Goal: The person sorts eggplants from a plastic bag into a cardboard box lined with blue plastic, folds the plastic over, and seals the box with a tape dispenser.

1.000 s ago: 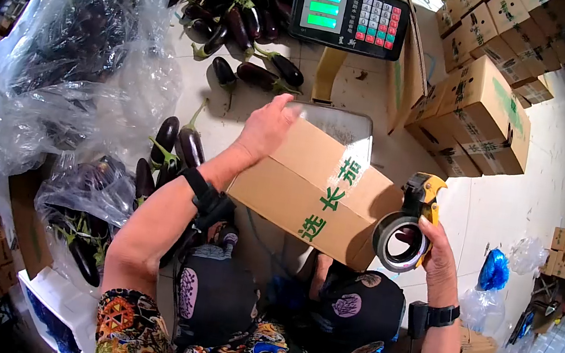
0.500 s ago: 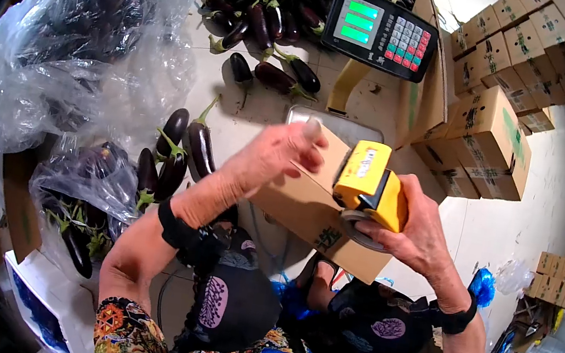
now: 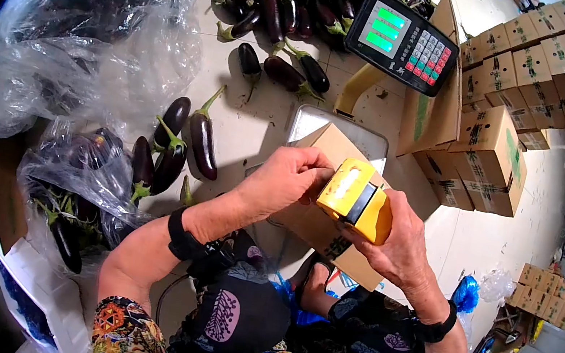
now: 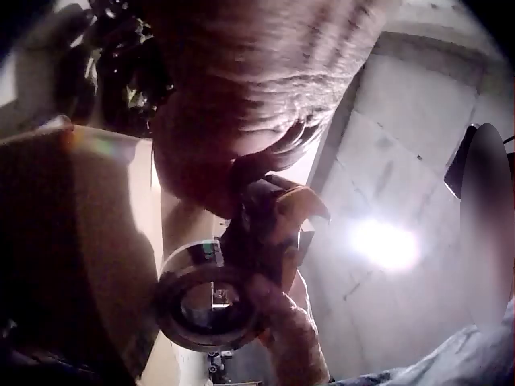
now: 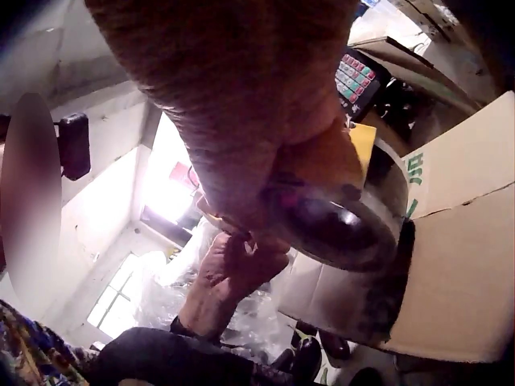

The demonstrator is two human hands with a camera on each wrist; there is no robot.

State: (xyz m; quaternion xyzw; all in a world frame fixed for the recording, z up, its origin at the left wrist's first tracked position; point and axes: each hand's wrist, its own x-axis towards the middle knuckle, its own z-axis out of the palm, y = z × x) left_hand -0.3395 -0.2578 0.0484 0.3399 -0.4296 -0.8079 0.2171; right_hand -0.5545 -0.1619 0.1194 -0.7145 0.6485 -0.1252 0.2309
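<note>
My right hand (image 3: 400,245) grips a yellow packing tape dispenser (image 3: 355,200) over a brown cardboard carton (image 3: 357,264). The dispenser's roll of tape (image 4: 170,310) shows as a ring in the left wrist view. At the dispenser's front end, my left hand (image 3: 281,184) has its thumb and fingers curled together, pinching the end of the tape; the fingertips are partly hidden. In front of the knees, the carton sits tilted, its top largely covered by the dispenser and both hands. Green printed characters (image 5: 414,169) mark it in the right wrist view.
Beyond the carton stands a scale with a metal platform (image 3: 313,119) and a lit display (image 3: 403,42). Loose eggplants (image 3: 203,143) lie on the floor at left, beside clear plastic bags (image 3: 108,70). Stacked cartons (image 3: 494,153) stand at right.
My right hand has brought the dispenser from the carton's right end up over its middle and turned it. My left hand has left the carton's far edge and closed its fingers at the dispenser's front.
</note>
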